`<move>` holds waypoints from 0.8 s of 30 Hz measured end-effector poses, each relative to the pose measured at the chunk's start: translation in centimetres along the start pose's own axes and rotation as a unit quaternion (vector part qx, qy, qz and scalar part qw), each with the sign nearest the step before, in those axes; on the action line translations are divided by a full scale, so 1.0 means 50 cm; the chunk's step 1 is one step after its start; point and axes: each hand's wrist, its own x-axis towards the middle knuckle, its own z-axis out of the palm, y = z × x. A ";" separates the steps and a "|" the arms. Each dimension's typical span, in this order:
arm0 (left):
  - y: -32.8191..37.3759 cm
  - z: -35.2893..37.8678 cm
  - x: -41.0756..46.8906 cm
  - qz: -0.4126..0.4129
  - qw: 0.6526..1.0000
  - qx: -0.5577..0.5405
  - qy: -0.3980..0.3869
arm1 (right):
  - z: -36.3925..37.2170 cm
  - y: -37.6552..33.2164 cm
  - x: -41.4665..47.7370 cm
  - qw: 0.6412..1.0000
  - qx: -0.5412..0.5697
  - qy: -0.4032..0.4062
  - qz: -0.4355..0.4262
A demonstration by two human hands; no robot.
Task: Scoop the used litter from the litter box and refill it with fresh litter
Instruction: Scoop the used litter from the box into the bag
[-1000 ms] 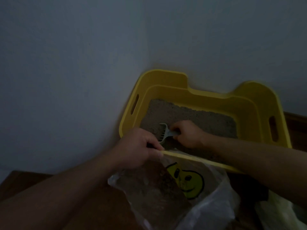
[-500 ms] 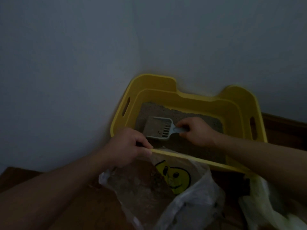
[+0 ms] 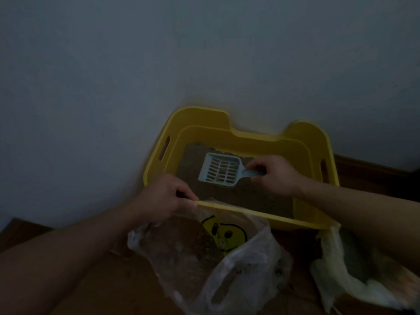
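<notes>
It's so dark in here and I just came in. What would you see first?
The bright yellow litter box, tucked in the corner against the wall, stands out most. Inside it, the right hand holds a pale blue slotted litter scoop over the brown litter. In front, the left hand holds the edge of a clear plastic bag with a yellow smiley face and brown litter in it.

scoop (image 3: 220, 170) in box (image 3: 250, 135), bag (image 3: 204, 253) before

scoop (image 3: 219, 170) handle: mostly hidden inside right hand (image 3: 276, 176) | scoop contents: too dim to tell | pale bag (image 3: 336, 276): cut off at bottom-right edge
</notes>
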 end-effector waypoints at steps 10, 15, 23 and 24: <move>0.012 0.003 -0.005 -0.021 1.000 0.008 0.005 | -0.030 0.002 -0.038 1.000 0.011 0.012 0.007; 0.019 0.001 -0.012 -0.027 0.999 0.018 0.005 | -0.048 -0.015 -0.073 0.999 0.029 0.014 -0.009; 0.029 0.000 -0.013 -0.017 0.999 0.052 0.003 | -0.086 -0.058 -0.138 0.988 0.121 -0.030 -0.091; 0.030 -0.001 -0.013 -0.010 0.999 0.049 0.005 | -0.088 -0.062 -0.144 0.985 0.128 -0.049 -0.105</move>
